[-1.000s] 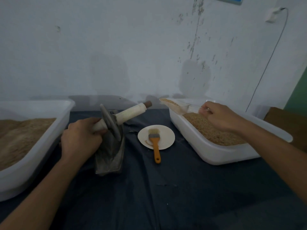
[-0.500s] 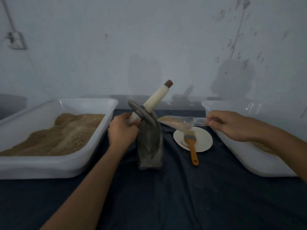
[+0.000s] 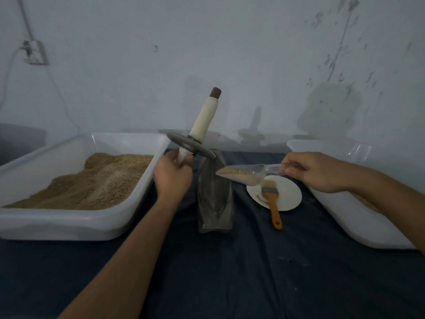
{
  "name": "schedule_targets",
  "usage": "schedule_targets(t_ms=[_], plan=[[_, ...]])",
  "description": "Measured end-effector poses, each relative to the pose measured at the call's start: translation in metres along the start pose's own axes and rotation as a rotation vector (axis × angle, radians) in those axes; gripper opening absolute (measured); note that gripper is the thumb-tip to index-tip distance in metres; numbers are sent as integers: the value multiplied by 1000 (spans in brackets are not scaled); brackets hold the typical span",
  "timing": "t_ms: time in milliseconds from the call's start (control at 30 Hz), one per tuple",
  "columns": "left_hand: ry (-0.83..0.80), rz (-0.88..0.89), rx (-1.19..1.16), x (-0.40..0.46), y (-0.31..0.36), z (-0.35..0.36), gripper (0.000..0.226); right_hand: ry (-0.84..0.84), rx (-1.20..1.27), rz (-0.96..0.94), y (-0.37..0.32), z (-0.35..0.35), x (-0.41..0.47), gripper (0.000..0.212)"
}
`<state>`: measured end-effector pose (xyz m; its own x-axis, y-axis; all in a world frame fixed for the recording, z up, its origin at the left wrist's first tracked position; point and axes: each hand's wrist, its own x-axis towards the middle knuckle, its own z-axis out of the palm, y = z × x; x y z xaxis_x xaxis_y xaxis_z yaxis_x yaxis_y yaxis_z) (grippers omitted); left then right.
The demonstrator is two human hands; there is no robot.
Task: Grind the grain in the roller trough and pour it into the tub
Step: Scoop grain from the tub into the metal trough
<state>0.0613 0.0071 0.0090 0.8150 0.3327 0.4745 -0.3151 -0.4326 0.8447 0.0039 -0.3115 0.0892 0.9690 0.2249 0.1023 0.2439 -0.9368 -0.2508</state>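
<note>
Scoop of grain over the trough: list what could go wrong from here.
1. The scoop is full and tilted, its tip at the narrow trough; grain could spill onto the cloth.
2. The left hand holds the roller tilted above the trough; it could knock the scoop in the right hand.

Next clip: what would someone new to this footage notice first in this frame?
At centre, the left hand grips the roller, tipped up off the grey trough. Beside it, the right hand holds a clear scoop of grain, its tip over the trough. A white tub heaped with tan meal fills the left side, and a brush lies on a plate right of the trough.
</note>
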Motion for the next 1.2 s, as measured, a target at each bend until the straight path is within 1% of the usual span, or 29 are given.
schedule_targets(t_ms=[133, 233, 367, 500, 633, 767, 967, 1200], plan=[[-18, 1, -27, -2, -1, 2, 10, -40, -113, -5, -12, 0, 6, 11], [-33, 4, -22, -2, -2, 3, 7, -25, -229, -18, -23, -2, 11, 10], [-34, 11, -41, -1, -4, 3, 9, 10, -337, -61, -35, -6, 18, 5], [-18, -2, -38, -1, -4, 4, 11, 1, -377, -79, -44, -11, 23, 8], [-13, 1, -30, -1, -5, 3, 13, 28, -456, -97, -53, -15, 24, 14], [-19, -3, -24, -2, -5, 3, 12, 99, -530, -125, -68, -21, 21, 19], [-23, 13, -44, -2, -4, 3, 14, 273, -779, -276, -86, -15, 14, 21], [-23, 10, -35, -2, -6, 2, 16, 359, -890, -317, -95, -9, 7, 19]])
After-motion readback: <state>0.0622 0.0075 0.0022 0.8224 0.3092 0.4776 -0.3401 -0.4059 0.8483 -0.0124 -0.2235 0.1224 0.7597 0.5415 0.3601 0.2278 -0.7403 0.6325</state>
